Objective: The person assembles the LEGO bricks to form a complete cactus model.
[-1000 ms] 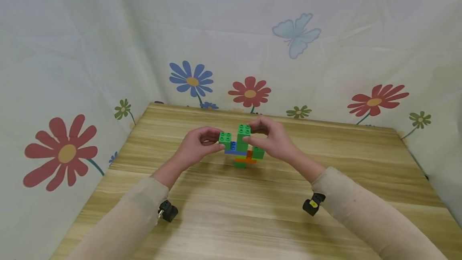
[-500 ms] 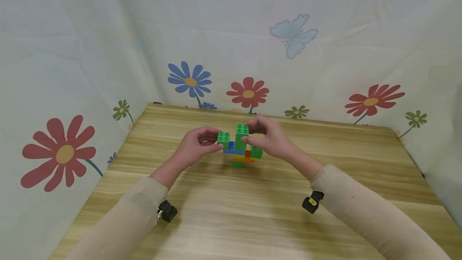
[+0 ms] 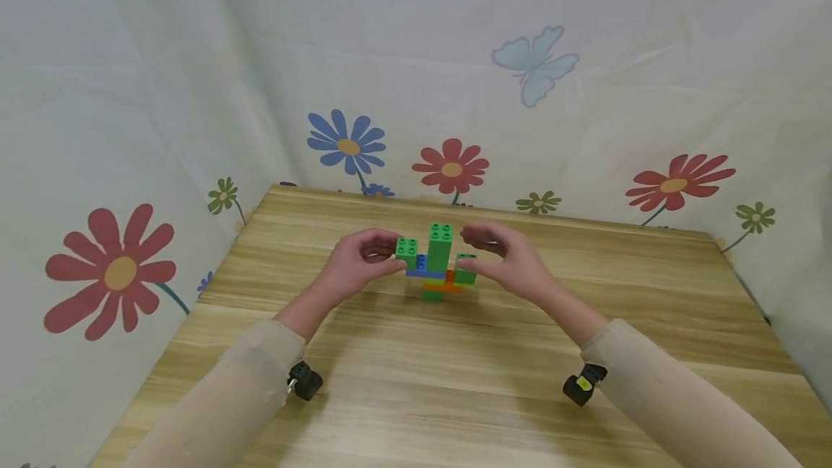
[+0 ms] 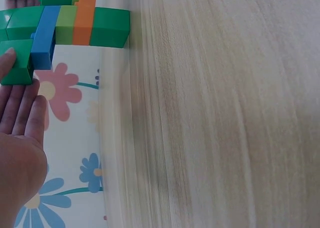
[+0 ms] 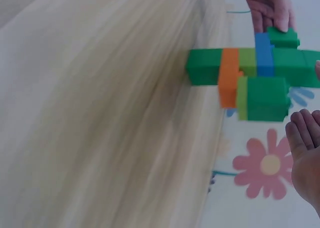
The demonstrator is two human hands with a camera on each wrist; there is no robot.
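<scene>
A toy-brick build stands upright on the table, with a green brick [image 4: 111,27] at its foot. Above that come an orange brick [image 4: 84,23], a light green brick and a blue brick [image 4: 44,35]; a green column [image 3: 439,253] tops it. My left hand [image 3: 347,269] pinches the green brick [image 3: 406,248] on the blue brick's left end between thumb and fingers. On the other side, my right hand [image 3: 513,262] is held around the column's level with fingers extended, gripping nothing. Its thumb overlaps the right-hand green brick [image 5: 266,99] in the head view; the right wrist view shows its fingers apart from it.
The wood-grain table [image 3: 416,381] runs toward me and to both sides. Behind it hangs a pale cloth [image 3: 416,56] printed with flowers and a butterfly. Small black cameras [image 3: 305,381] are worn at both sleeve cuffs.
My right hand has let go of the green column and moved a little right, its thumb and fingers spreading. The left hand keeps its pinch, and the build stands as before.
</scene>
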